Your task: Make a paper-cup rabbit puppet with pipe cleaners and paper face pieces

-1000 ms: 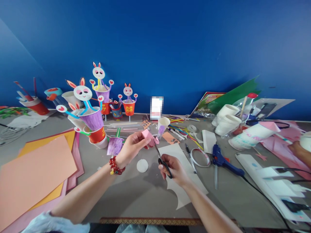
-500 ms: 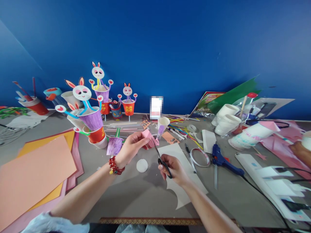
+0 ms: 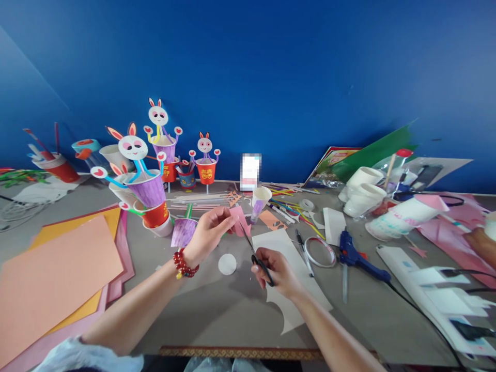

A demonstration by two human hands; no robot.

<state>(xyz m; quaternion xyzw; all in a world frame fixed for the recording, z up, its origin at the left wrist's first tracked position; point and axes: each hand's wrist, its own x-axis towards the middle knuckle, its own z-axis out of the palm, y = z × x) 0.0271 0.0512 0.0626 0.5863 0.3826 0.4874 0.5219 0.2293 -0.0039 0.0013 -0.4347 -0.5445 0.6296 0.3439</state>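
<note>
1. Pinching the pink paper (image 3: 242, 219) between thumb and fingers, the left hand (image 3: 209, 233) has it jutting rightward past the fingertips.
2. Curled around the scissors (image 3: 254, 255), the right hand (image 3: 277, 268) has their blades at the paper, ahead of its grip.
3. Nearer the body than the left grip lies a white disc (image 3: 227, 264).

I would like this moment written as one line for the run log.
left hand: holds pink paper | right hand: holds scissors, at the pink paper | nearby: white disc, flat on table
</note>
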